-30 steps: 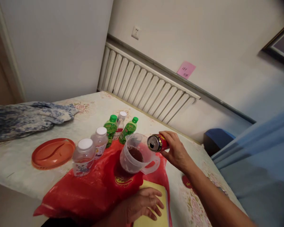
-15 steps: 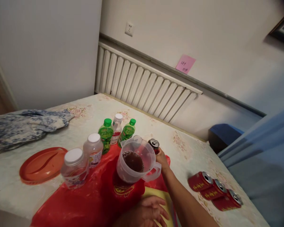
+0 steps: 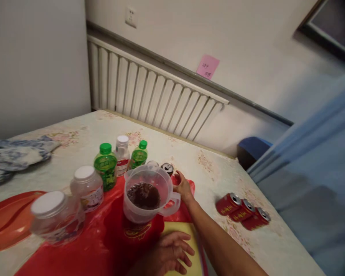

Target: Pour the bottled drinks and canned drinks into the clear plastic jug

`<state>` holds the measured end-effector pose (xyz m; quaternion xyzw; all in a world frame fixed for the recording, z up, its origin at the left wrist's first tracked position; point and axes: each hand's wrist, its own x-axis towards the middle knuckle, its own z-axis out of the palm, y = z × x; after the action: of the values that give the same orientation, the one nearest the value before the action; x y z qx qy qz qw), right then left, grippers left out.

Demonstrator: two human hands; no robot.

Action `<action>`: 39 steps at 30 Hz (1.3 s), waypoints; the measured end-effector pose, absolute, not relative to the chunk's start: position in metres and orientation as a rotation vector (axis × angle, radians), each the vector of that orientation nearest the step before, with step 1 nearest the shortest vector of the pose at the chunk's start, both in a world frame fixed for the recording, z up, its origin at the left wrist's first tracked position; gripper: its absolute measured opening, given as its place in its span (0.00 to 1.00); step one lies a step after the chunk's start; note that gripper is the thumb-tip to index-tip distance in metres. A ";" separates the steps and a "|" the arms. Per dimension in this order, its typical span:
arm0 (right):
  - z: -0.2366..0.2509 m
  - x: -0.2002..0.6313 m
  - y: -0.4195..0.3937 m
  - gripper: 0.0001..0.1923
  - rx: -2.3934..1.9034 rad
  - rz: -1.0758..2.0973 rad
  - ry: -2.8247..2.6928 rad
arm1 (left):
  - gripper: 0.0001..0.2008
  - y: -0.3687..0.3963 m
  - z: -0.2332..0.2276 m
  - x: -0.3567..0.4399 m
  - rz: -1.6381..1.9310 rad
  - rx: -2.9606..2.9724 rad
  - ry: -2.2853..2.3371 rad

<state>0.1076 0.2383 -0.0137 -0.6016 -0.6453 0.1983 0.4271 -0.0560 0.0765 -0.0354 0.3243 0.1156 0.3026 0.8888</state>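
My right hand [image 3: 184,188] reaches behind a clear plastic pitcher [image 3: 138,214] that holds a dark drink. It grips a red can [image 3: 167,168] standing upright there; the pitcher hides most of the can. My left hand [image 3: 169,255] lies flat with fingers spread on a yellow pad [image 3: 175,229] and a red plastic bag [image 3: 103,237]. Three more red cans [image 3: 243,209] lie on their sides to the right.
Left of the pitcher stand two green bottles [image 3: 105,165], a white-capped bottle [image 3: 122,149] and two clear white-lidded jars [image 3: 86,188]. An orange lid [image 3: 2,222] and a blue patterned cloth [image 3: 11,157] lie at far left. A radiator [image 3: 149,88] runs behind, with a blue curtain [image 3: 304,172] at right.
My right hand has brought the can from tipped over the pitcher down to upright behind it. The view has swung right, showing the three lying cans.
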 end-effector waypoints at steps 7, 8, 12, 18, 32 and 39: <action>0.045 0.249 0.169 0.39 -1.858 -0.132 -2.072 | 0.21 0.079 -0.038 -0.053 0.567 0.710 0.254; 0.053 0.267 0.161 0.39 -2.042 -0.216 -2.096 | 0.20 0.079 -0.038 -0.053 0.567 0.711 0.253; 0.072 0.310 0.146 0.32 -2.251 -0.154 -2.071 | 0.19 0.079 -0.037 -0.053 0.569 0.701 0.259; 0.074 0.306 0.134 0.25 -2.264 0.029 -2.111 | 0.20 0.081 -0.036 -0.051 0.564 0.678 0.246; 0.020 0.242 0.076 0.40 -1.837 0.145 -1.512 | 0.20 0.080 -0.045 -0.051 0.582 0.705 0.242; -0.014 0.219 0.076 0.31 -1.809 0.169 -1.133 | 0.21 0.079 -0.044 -0.052 0.582 0.706 0.229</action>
<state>0.2194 0.0761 -0.0140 -0.7414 -0.4642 0.0692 0.4796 -0.0516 0.0794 -0.0435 0.3401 0.1102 0.2803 0.8909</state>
